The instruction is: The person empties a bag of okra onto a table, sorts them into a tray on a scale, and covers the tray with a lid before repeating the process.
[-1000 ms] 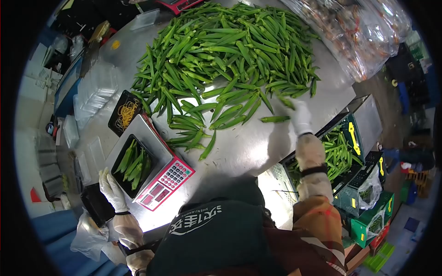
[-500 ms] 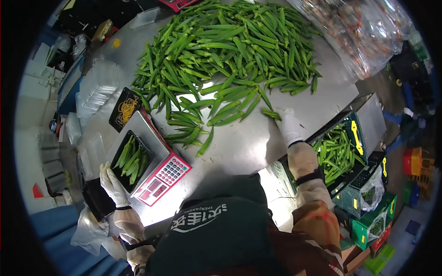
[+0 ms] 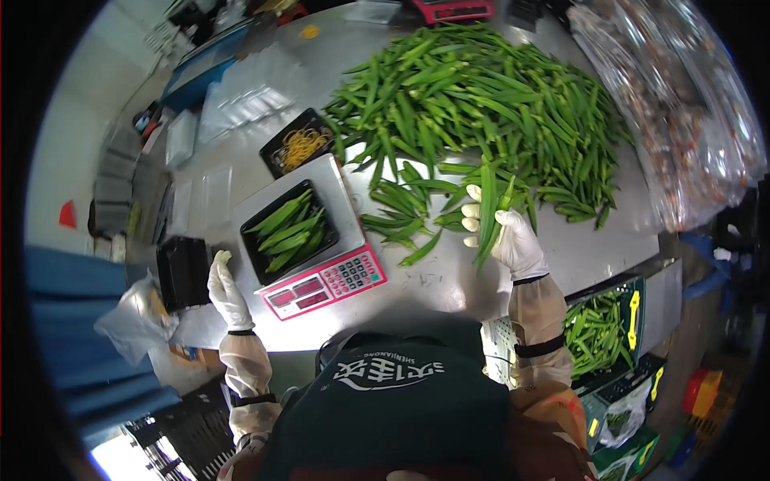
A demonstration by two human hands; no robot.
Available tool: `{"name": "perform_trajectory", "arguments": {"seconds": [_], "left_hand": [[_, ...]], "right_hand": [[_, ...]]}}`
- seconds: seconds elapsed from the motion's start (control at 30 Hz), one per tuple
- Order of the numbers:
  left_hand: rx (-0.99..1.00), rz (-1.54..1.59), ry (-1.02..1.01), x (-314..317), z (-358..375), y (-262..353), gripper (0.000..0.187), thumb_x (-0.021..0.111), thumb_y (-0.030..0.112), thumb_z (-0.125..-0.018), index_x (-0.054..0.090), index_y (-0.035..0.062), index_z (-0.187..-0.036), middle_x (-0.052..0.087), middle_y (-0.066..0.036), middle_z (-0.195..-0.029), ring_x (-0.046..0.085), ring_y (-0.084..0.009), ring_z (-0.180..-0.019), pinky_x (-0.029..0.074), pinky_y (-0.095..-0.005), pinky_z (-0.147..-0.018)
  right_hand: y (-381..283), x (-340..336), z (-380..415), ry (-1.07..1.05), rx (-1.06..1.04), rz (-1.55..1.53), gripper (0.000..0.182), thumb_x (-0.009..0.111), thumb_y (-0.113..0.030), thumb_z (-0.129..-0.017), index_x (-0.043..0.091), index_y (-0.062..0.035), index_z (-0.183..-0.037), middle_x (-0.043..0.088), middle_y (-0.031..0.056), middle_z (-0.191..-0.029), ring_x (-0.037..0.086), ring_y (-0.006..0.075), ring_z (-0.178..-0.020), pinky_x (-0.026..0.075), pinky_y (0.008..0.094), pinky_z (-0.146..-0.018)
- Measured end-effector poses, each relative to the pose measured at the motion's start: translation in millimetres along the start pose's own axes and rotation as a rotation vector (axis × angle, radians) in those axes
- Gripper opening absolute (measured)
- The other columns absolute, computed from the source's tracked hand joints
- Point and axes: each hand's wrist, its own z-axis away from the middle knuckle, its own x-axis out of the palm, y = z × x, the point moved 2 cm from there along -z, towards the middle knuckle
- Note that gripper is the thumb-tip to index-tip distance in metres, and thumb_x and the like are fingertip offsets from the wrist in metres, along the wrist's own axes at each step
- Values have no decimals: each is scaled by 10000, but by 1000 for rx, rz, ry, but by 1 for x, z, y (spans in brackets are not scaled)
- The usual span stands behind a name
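My right hand [image 3: 517, 240], in a white glove, holds okra pods [image 3: 487, 210] upright between thumb and fingers above the steel table; at least two pods show. My left hand [image 3: 228, 293], also gloved, stands beside the scale [image 3: 353, 268] with its fingers stretched and nothing in them. On the scale's plate sits a black tray [image 3: 258, 268] with several okra pods in it. A large okra heap [image 3: 481, 96] covers the back of the table. Some loose pods [image 3: 397, 210] lie between the heap and the scale.
Behind the scale is a black tray of yellow rubber bands [image 3: 303, 147]. Empty black trays [image 3: 183, 272] stand left of my left hand. Clear plastic lids [image 3: 249, 88] lie back left. A crate of okra [image 3: 597, 333] is at right; plastic-wrapped goods [image 3: 682, 104] stand back right.
My right hand has turned up and come inward, now with okra pods raised in it. My left hand has moved off the tray's edge. The view has shifted left.
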Motion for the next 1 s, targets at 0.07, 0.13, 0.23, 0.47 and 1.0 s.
{"name": "perform_trajectory", "arguments": {"seconds": [0.07, 0.13, 0.23, 0.47, 1.0], "left_hand": [[-33, -4, 21, -11, 7, -8, 322, 468, 207, -1034, 629, -29, -1182, 670, -91, -1140, 594, -172, -1088, 413, -303, -1005], [-67, -4, 43, -24, 15, -20, 318, 478, 213, -1030, 637, -26, -1168, 672, -95, -1130, 597, -180, -1085, 416, -309, -1006], [-97, -69, 73, -41, 27, -18, 310, 484, 230, -1029, 655, -4, -1139, 682, -86, -1100, 605, -183, -1070, 427, -321, -998], [-171, 77, 216, -56, 48, -59, 275, 500, 218, -1028, 675, 24, -1113, 695, -69, -1065, 621, -159, -1021, 446, -292, -958], [-242, 157, 312, -93, 37, -95, 351, 461, 277, -1039, 665, 0, -1104, 683, -70, -1076, 591, -149, -1044, 403, -296, -992]], "right_hand": [[11, 13, -20, -31, 8, 13, 680, 594, -248, -933, 293, 25, -1478, 556, 201, -1313, 602, 289, -1142, 528, 496, -925], [17, 33, -36, -41, 69, 20, 664, 585, -273, -946, 312, 32, -1468, 560, 204, -1312, 598, 291, -1153, 521, 500, -935], [29, 83, -67, -38, 133, 311, 511, 539, -169, -977, 399, 25, -1429, 619, 178, -1225, 651, 225, -996, 550, 392, -873], [120, 201, -162, -388, -317, 1448, 508, 644, -84, -863, 535, -109, -1359, 668, 131, -1108, 647, 266, -894, 509, 373, -813], [83, 171, -169, 88, -295, 1425, 229, 538, -9, -956, 654, 34, -1149, 697, 101, -1101, 649, 151, -949, 497, 258, -865]]}}
